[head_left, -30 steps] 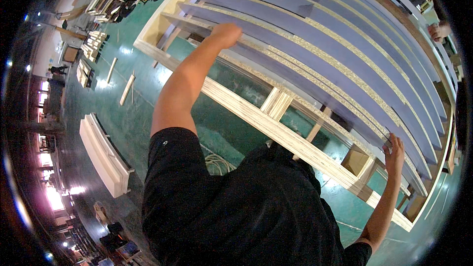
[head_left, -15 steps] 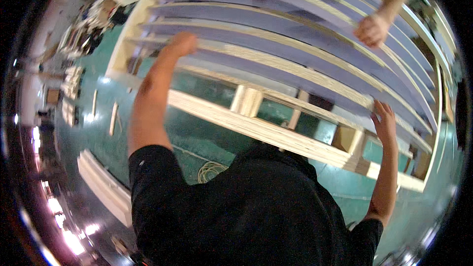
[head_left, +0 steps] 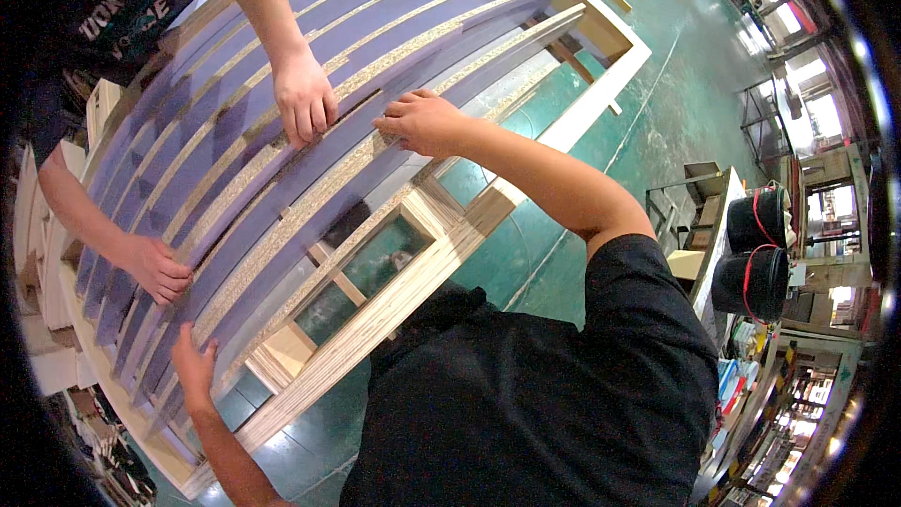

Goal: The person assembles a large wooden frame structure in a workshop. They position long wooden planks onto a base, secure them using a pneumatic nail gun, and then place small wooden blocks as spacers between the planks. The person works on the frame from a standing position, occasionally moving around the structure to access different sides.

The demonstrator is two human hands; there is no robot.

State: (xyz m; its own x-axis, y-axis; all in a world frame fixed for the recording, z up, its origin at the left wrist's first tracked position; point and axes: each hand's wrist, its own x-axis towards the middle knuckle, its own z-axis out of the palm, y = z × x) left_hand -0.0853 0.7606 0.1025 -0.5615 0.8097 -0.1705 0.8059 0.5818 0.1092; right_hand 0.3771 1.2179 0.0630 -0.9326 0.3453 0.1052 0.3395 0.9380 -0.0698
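Several lavender-faced particleboard panels stand on edge, side by side, inside a pale wooden frame [head_left: 572, 127]. My left hand [head_left: 194, 366] is at the left end of one particleboard panel [head_left: 305, 207], thumb on the near side and fingers across its edge. Toward the other end of what looks like the same panel, my right hand [head_left: 422, 124] curls its fingers over the top edge; the fingertips are partly hidden. Across from me, a co-worker's hand [head_left: 305, 99] and the co-worker's other hand [head_left: 155, 268] rest on the edge of a neighbouring panel.
Plywood rails and cross blocks [head_left: 436, 211] form the near side of the frame, with green floor [head_left: 544, 253] showing through its openings. At the right, black buckets [head_left: 751, 282] with red handles stand by a bench. Stacked pale boards [head_left: 42, 338] lie at the far left.
My view has swung round to the right, bringing the buckets and bench into sight. The co-worker's hands, blurred before, now sit on a panel edge close to mine.
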